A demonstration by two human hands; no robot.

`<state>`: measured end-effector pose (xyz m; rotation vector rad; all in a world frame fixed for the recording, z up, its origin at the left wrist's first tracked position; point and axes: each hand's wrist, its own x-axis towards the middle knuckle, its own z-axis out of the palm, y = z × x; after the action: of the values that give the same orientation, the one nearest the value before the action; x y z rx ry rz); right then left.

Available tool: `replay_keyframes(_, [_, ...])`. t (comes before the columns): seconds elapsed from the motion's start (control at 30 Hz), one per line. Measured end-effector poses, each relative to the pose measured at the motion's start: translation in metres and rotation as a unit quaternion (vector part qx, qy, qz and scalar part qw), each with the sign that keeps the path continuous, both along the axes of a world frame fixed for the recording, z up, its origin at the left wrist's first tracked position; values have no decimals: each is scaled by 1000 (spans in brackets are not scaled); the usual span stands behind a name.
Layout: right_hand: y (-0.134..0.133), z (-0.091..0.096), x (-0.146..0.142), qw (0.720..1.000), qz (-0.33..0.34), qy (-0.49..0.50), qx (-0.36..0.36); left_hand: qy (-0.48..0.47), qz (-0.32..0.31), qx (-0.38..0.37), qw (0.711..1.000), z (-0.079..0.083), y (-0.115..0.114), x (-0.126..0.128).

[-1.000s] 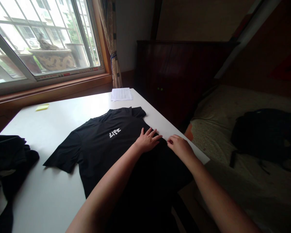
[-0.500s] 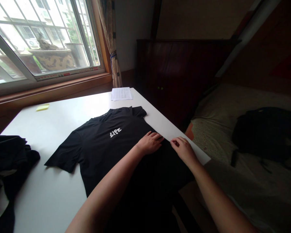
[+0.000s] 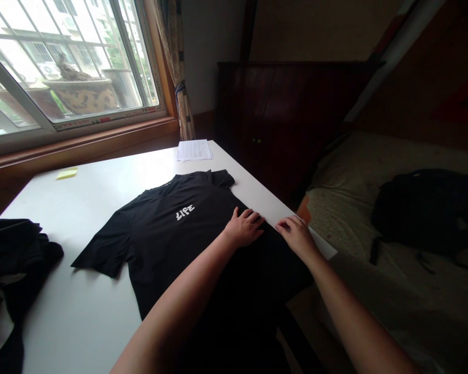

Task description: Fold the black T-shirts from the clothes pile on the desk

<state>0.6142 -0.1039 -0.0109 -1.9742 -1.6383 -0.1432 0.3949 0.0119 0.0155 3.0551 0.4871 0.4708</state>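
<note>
A black T-shirt (image 3: 167,234) with white lettering on its chest lies spread on a white table (image 3: 89,306), collar toward the window. Flat on the shirt, near its right side edge, rests my left hand (image 3: 245,227) with its fingers apart. My right hand (image 3: 298,236) is just to the right of it, thumb and fingers pinched together at the shirt's side edge. The lower part of the shirt hangs dark over the near table edge, and its hem is hard to make out.
At the left lies a heap of dark clothing (image 3: 19,259). A yellow sticky-note pad (image 3: 67,173) and sheets of paper (image 3: 194,150) are at the table's far side. To the right stands a bed (image 3: 335,208) with a black backpack (image 3: 429,213); a dark wooden cabinet (image 3: 281,114) is behind.
My left hand has shifted slightly to the right with its fingers a little more spread. My right hand has barely moved at the shirt's edge. The shirt lies as before.
</note>
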Motion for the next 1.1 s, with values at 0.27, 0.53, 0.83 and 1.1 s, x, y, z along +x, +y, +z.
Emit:
replay_keyframes(0.27, [-25, 14, 12, 996, 14, 86, -12, 10, 0, -16, 1000, -2, 0, 3])
replay_keyframes(0.53, [-58, 36, 21, 993, -1, 84, -82, 21, 6, -28, 999, -4, -1, 6])
replay_keyframes(0.83, [-64, 46, 9, 983, 64, 89, -150, 12, 17, -24, 1000, -4, -5, 9])
replay_keyframes(1.1, [-66, 43, 14, 978, 23, 120, -168, -6, 46, -1, 999, 4, -18, 5])
